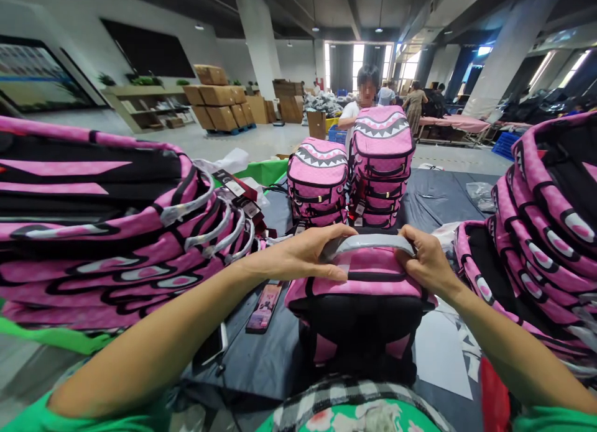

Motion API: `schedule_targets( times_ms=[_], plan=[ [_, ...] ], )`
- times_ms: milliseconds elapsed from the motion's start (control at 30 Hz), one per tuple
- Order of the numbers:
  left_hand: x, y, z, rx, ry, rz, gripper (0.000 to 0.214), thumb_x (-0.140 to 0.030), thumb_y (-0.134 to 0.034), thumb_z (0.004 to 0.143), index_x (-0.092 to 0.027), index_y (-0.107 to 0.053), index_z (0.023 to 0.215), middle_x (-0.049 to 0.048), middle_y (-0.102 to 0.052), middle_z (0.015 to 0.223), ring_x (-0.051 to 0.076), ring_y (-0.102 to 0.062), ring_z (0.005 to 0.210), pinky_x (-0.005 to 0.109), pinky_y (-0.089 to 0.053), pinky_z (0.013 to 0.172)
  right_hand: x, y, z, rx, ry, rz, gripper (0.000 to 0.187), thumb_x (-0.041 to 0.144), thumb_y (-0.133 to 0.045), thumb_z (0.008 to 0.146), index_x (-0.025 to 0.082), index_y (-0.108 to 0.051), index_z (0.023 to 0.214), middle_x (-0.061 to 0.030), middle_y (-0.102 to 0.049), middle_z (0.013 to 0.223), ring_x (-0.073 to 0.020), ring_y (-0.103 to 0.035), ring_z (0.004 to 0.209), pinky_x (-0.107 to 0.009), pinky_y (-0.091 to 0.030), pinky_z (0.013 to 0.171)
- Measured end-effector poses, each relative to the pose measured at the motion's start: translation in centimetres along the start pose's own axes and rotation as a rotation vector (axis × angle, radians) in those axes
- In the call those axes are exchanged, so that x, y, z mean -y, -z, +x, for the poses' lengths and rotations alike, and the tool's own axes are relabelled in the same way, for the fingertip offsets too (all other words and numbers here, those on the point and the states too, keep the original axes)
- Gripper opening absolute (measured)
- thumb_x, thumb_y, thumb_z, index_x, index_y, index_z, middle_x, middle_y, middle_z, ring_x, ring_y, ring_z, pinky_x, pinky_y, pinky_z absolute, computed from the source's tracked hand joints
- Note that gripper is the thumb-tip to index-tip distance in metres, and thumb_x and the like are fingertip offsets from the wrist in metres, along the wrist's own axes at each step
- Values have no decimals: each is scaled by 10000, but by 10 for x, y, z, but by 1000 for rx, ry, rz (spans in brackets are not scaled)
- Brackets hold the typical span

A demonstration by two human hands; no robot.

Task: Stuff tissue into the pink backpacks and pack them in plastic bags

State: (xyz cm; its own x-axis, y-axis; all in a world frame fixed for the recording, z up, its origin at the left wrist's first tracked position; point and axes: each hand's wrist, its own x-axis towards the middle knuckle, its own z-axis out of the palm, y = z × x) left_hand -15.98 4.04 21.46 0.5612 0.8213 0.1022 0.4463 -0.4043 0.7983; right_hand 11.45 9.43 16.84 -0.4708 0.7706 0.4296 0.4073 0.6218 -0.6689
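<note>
A pink and black backpack (368,314) stands upright in front of me with its black padded side towards me. Its top handle (368,242) has a grey, shiny wrapping. My left hand (317,252) grips the top of the backpack at the handle's left end, thumb below and fingers above. At the right end, my right hand (424,255) is closed around the handle, its fingertips partly hidden. Just left of the backpack, a phone (263,307) with a lit picture lies on the dark table cover (261,363).
Matching backpacks are piled at left (93,233) and right (536,252). Two upright stacks, one shorter (317,183) and one taller (382,165), stand ahead. A white paper sheet (441,351) lies at right. Beyond the table are a person (349,115) and cardboard boxes (221,105).
</note>
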Motion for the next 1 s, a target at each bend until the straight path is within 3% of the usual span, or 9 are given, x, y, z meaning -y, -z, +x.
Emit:
schedule_targets(
  times_ms=[167, 267, 333, 433, 533, 600, 700, 833, 1000],
  plan=[
    [22, -22, -7, -326, -71, 145, 246, -216, -570, 870, -160, -623, 1104, 14, -663, 938, 132, -609, 773, 222, -478, 701, 12, 15, -2, 416, 18, 232, 389, 478, -762, 781, 193, -523, 895, 39, -451, 802, -115, -428, 676, -224, -363, 584],
    [24, -35, -3, -553, -137, 364, 353, -39, -469, 795, -174, -616, 1086, 16, -693, 985, 133, -655, 872, 223, -477, 792, 13, 25, -3, 491, 28, 217, 328, 479, -679, 875, 186, -543, 931, 21, -485, 823, -132, -462, 716, -238, -393, 631],
    [12, -39, 0, -557, -108, 413, 391, -57, -506, 780, -184, -583, 1142, -21, -678, 876, 117, -647, 759, 203, -467, 707, 13, 27, -5, 455, 66, 133, 224, 401, -612, 911, 191, -533, 906, 12, -494, 817, -144, -474, 729, -250, -400, 652],
    [-17, -43, 3, -421, 25, 539, 296, -236, -649, 804, -193, -581, 1088, -72, -602, 669, 123, -582, 566, 203, -391, 544, 17, 19, -13, 240, 139, -126, 61, 185, -544, 854, 209, -489, 852, 7, -477, 791, -152, -465, 691, -254, -377, 621],
    [-38, -53, 3, -383, 163, 872, 159, -272, -664, 817, -185, -613, 941, -20, -628, 615, 189, -628, 554, 245, -336, 499, 25, 5, -22, -6, 219, -376, 180, 75, -516, 765, 217, -485, 871, -20, -481, 860, -166, -478, 699, -258, -375, 604],
    [-40, -63, 0, -456, 194, 1054, 141, -186, -621, 828, -176, -634, 967, 8, -652, 605, 221, -649, 540, 266, -307, 472, 32, -1, -29, -87, 274, -421, 206, 66, -512, 764, 217, -491, 903, -27, -480, 878, -171, -490, 700, -256, -391, 598],
    [-29, -77, -6, -674, 52, 1158, 271, -105, -533, 862, -133, -632, 1113, 12, -662, 602, 206, -636, 496, 282, -321, 452, 44, -1, -40, -1, 335, -326, 220, 68, -526, 761, 223, -479, 910, 4, -468, 809, -152, -504, 657, -229, -407, 570],
    [-24, -85, -16, -829, -148, 1103, 395, -85, -464, 889, -104, -549, 1274, 2, -661, 617, 167, -607, 489, 274, -375, 483, 53, 2, -55, 24, 343, -370, 321, 55, -508, 736, 225, -471, 1005, 17, -488, 790, -140, -502, 597, -228, -389, 526],
    [-42, -84, -49, -518, -107, 599, 275, -189, -565, 841, -228, -532, 1111, -31, -694, 772, 144, -655, 616, 227, -468, 542, 47, 3, -77, -112, 301, -392, 390, 43, -484, 678, 244, -426, 1007, 18, -490, 790, -145, -497, 593, -242, -392, 538]
  ],
)
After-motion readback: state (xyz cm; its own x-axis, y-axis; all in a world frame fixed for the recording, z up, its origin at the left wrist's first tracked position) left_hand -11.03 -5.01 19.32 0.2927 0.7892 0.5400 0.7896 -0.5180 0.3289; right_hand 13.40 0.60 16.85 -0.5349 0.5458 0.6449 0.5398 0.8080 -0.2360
